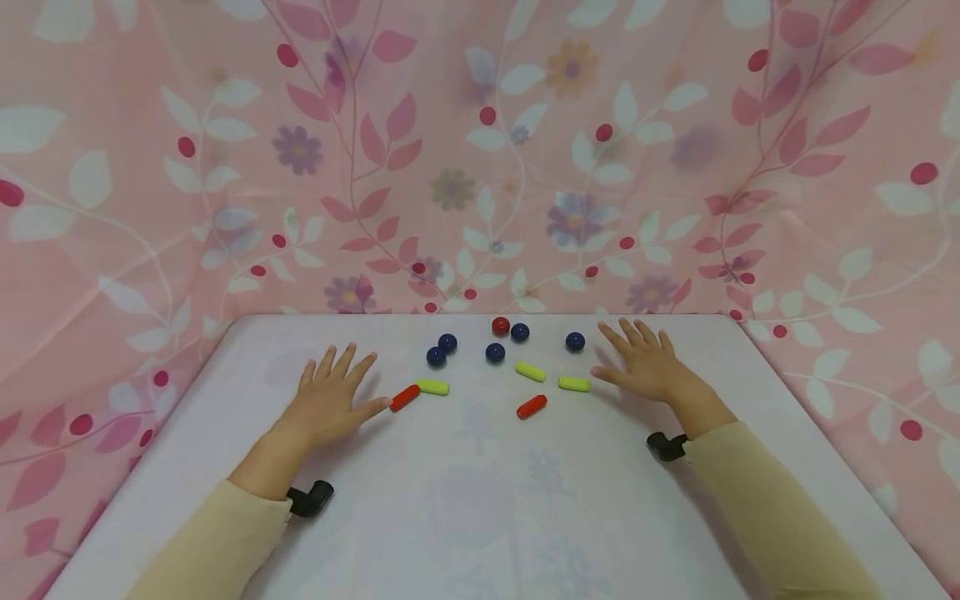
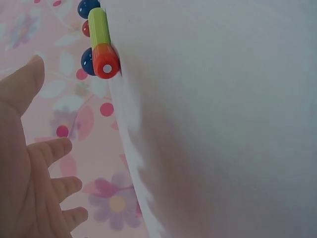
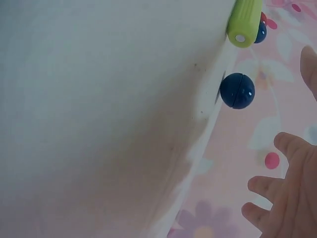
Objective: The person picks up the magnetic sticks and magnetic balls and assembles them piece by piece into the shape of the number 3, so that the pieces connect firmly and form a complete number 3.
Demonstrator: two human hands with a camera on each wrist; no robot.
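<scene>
My left hand is spread over the left side of the table with nothing in it. In the head view its thumb tip lies beside a red rod; the left wrist view shows a gap between thumb and rod. That rod's far end meets a yellow-green rod. Over the right side hovers my right hand, fingers apart and holding nothing. Nearest to it are a dark blue ball and another yellow-green rod. Between the hands lie a third yellow-green rod and a second red rod.
Along the back of the white table sit a red ball and several dark blue balls, two of them close together at left. A pink floral curtain hangs behind. Each wrist wears a black mount.
</scene>
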